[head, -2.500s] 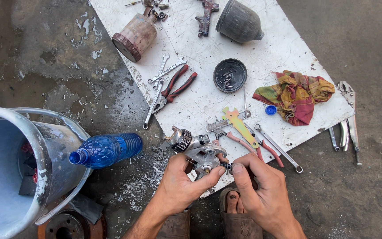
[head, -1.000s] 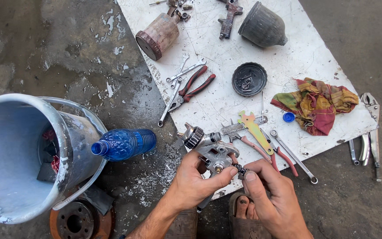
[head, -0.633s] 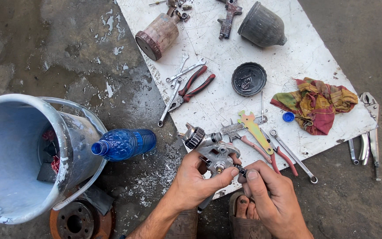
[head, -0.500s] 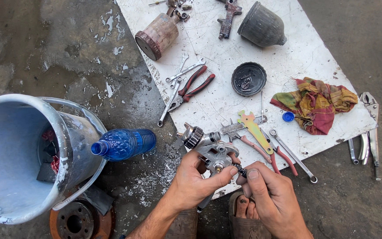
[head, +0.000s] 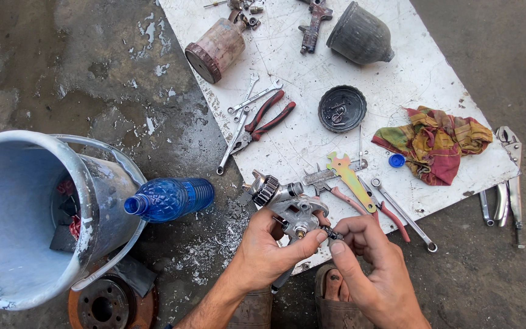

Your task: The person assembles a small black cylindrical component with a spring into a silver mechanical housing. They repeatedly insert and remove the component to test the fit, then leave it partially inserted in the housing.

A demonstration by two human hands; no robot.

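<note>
— Left hand (head: 266, 244) grasping what?
— Metal spray gun (head: 290, 207), held over the white board's (head: 409, 79) near edge; right hand (head: 366, 253) pinches a small fitting (head: 331, 233) at its side.

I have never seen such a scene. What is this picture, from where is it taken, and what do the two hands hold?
The picture comes from a camera on the person's head, looking down at their own bare hands. The left hand grips a metal spray gun body. The right hand pinches a small dark part at the gun's side. In front lies a white board on the concrete ground. On it are red-handled pliers, wrenches, a round black lid, two cups, and a coloured rag. To the left stand a grey bucket and a blue plastic bottle.
</note>
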